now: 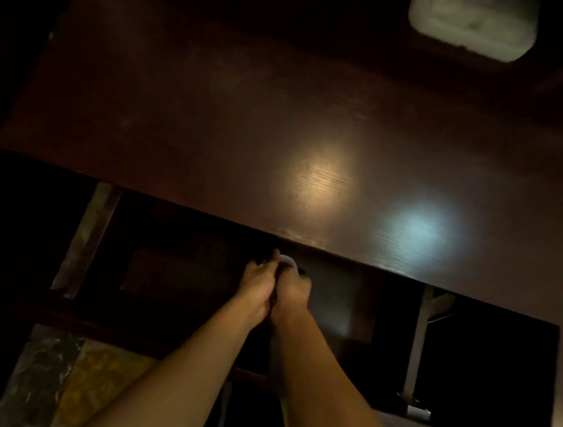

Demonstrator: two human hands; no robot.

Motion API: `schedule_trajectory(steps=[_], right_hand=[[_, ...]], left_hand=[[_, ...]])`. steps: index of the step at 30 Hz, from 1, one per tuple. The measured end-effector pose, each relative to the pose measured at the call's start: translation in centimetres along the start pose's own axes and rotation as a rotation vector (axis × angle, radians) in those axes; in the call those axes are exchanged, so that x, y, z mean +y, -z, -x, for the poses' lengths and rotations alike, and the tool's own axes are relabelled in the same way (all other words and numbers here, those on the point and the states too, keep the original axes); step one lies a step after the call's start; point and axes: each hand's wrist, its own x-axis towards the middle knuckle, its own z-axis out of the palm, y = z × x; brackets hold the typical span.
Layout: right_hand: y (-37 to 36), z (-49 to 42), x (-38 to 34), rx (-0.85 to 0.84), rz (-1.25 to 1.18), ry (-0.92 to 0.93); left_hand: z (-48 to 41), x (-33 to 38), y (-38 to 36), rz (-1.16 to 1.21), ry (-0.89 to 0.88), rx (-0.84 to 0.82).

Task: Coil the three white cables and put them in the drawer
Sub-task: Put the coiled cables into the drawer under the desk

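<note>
Hands at the open drawer (334, 294), head view, dim light. My left hand (258, 281) and my right hand (295, 288) are pressed side by side inside the drawer, just below the near edge of the counter (213, 120), roughly at the middle of that edge. Between them I hold a white cable (287, 261), of which only a short curved loop shows above my knuckles; my right hand's fingers are curled round it and my left hand's fingertips pinch it from the other side, though the gloom hides the finer detail of the grip. I cannot tell whether the loop is one cable or several, nor whether it touches the drawer floor. A darker rectangular patch (181, 274) lies on the drawer floor just to the left of my left hand; what it is cannot be made out. A pale metal rail (417, 347) runs along the drawer's right side. On the counter two reflections sit near the near edge, a warm spot (321, 179) and a bluish spot (416, 226) to its right. A white container (472, 21), blurred, stands at the far right corner of the counter. Patterned floor (61, 381) shows below the drawer, at lower left.
</note>
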Motion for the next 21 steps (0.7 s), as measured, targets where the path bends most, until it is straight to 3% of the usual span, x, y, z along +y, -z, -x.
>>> schedule_trajectory(steps=[10,15,21], right_hand=[[-0.3,-3.4,1.7,0.040,0.491,0.219],[0.1,-3.3,1.9,0.017,0.792,0.299],[1.0,-2.0,1.2,0.014,0.870,0.275]], left_hand=[[-6.1,-2.1,1.3,-0.511,-0.042,0.074],[-7.5,-2.8,2.1,-0.616,-0.097,0.042],[-4.3,-0.5,2.8,-0.769,-0.100,-0.003]])
